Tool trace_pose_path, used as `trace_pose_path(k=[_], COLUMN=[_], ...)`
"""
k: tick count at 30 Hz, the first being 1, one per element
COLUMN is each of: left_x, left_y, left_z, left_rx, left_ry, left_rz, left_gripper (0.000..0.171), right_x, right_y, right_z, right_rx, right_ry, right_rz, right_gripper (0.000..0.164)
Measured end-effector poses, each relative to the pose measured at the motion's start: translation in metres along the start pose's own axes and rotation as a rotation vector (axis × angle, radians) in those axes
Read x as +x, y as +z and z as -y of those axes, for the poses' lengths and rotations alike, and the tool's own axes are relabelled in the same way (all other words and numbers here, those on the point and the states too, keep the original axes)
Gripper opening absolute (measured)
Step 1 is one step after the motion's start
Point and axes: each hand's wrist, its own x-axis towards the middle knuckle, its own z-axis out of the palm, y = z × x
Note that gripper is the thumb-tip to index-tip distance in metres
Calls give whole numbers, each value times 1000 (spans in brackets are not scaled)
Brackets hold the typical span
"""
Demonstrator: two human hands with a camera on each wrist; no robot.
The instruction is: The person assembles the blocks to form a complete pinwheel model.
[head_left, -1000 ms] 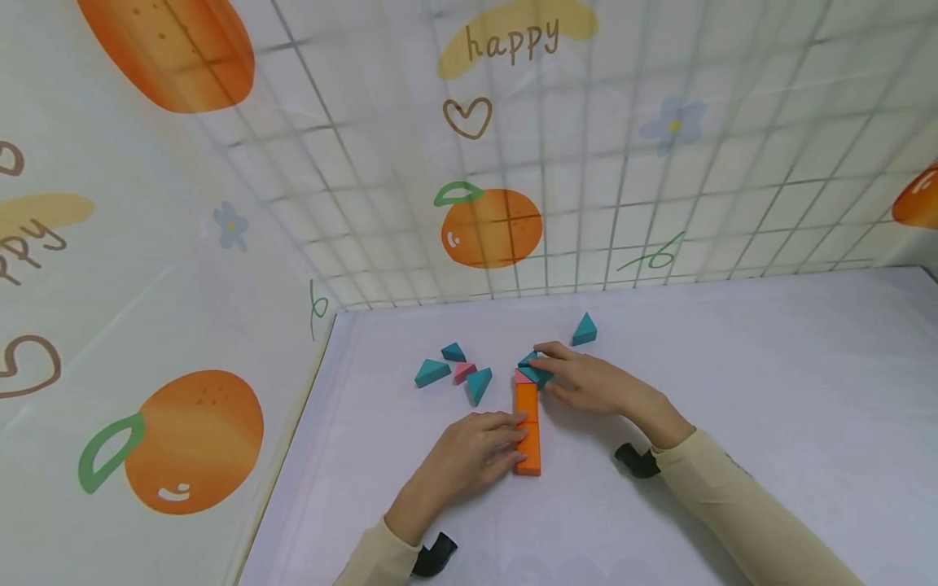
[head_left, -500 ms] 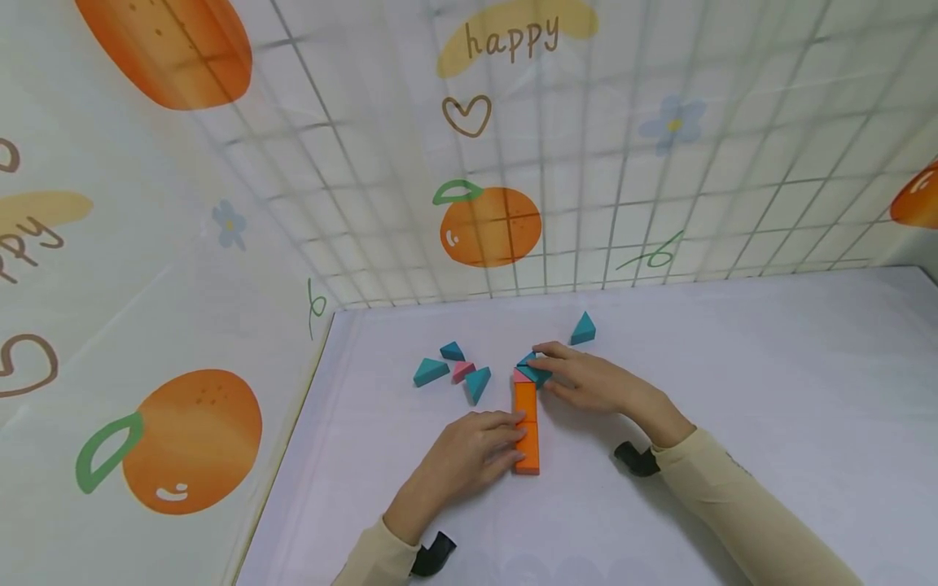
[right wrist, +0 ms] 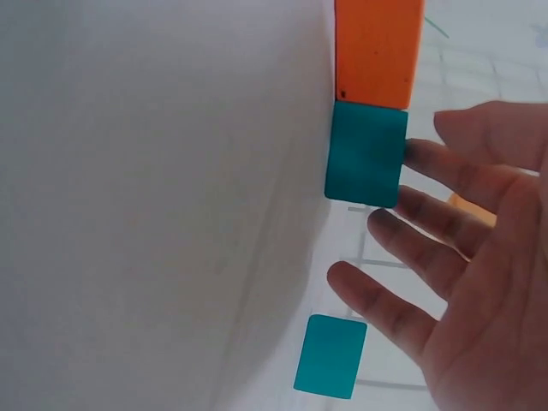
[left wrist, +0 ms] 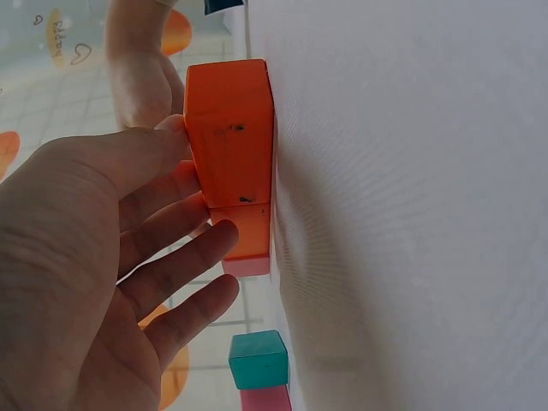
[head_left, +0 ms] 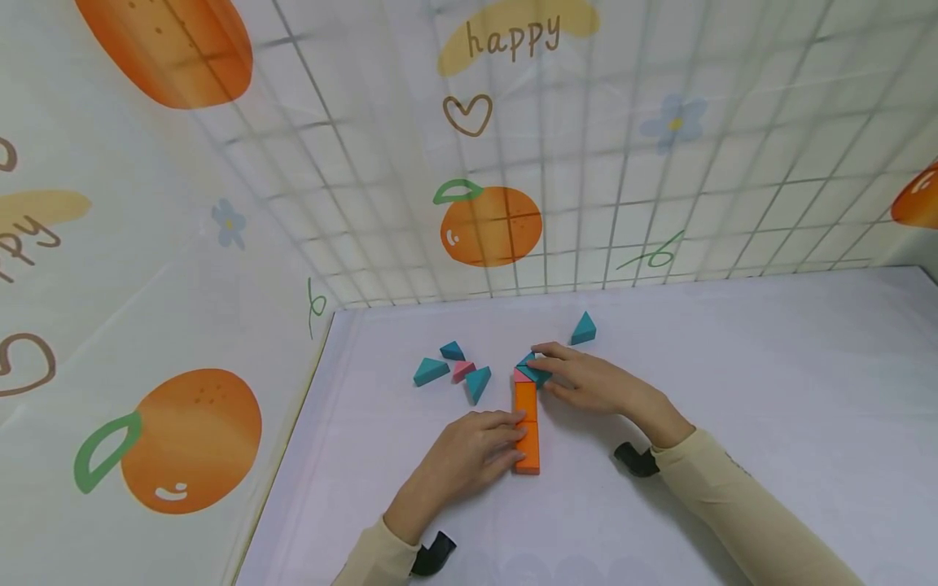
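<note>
Two orange blocks (head_left: 525, 399) lie end to end on the white table. At their far end sit a small pink triangular block (head_left: 521, 376) and two teal triangular blocks (head_left: 540, 377). My left hand (head_left: 465, 452) rests its fingertips on the orange blocks from the left; in the left wrist view its thumb is at the near orange block (left wrist: 229, 137) and the other fingers are spread. From the right, my right hand (head_left: 593, 384) touches the teal blocks with extended fingertips. In the right wrist view, the fingertips are right beside a teal block (right wrist: 366, 154), which adjoins an orange block.
Left of the row lie three loose teal triangular blocks (head_left: 431, 372) and a pink one (head_left: 463, 372). Another teal triangular block (head_left: 584, 330) lies beyond my right hand. Printed cloth walls (head_left: 601, 244) border the table at the back and left.
</note>
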Motion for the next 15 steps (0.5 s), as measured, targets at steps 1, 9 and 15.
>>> trace_pose_path(k=[1, 9, 15], left_x=[0, 0, 0], left_y=[0, 1, 2], left_z=[0, 1, 1], left_rx=[-1, 6, 9], left_ry=[0, 6, 11], left_rz=[-1, -6, -7], left_gripper=[31, 31, 31], right_x=[0, 0, 0], right_y=[0, 0, 1], right_z=[0, 1, 2], right_rx=[0, -4, -11], right_ry=[0, 3, -3], right_rz=[0, -2, -3], right_gripper=[42, 42, 42])
